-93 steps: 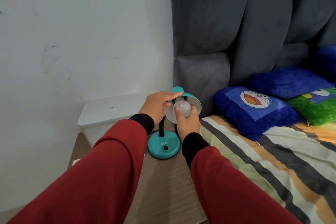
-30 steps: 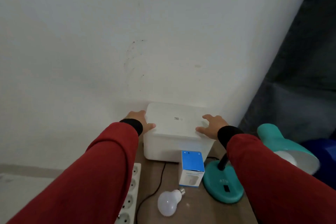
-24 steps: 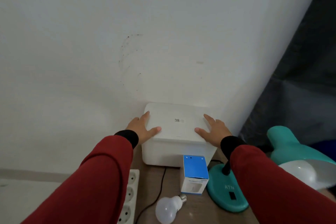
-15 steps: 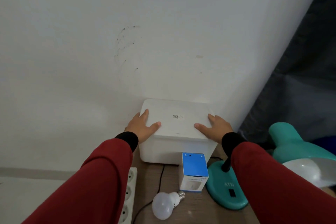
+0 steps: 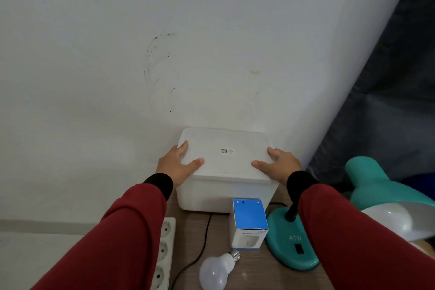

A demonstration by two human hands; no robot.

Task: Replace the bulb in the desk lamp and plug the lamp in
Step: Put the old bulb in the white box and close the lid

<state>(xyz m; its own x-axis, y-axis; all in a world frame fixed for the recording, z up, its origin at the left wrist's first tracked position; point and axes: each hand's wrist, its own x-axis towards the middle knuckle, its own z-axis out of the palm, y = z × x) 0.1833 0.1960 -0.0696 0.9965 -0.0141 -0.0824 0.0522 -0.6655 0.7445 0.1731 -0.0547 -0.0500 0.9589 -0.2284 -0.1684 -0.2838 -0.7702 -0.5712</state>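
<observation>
— How crowded was the bench (image 5: 254,271)?

— Tight; the white plastic box (image 5: 226,179) sat hard against the wall (image 5: 164,54), the left hand (image 5: 177,167) and right hand (image 5: 279,166) set well apart, each gripping one end of its lid, thumbs on top; a white power strip (image 5: 164,249) lay along the left edge.

— And the lamp?

— The teal desk lamp (image 5: 292,245) stood just right of the box, a frosted bulb (image 5: 388,221) in its shade; a loose bulb (image 5: 217,271) lay on the wood-grain top near a small blue-topped carton (image 5: 249,223), a black cord (image 5: 200,254) running past; a dark padded headboard (image 5: 388,101) rose on the right.
</observation>
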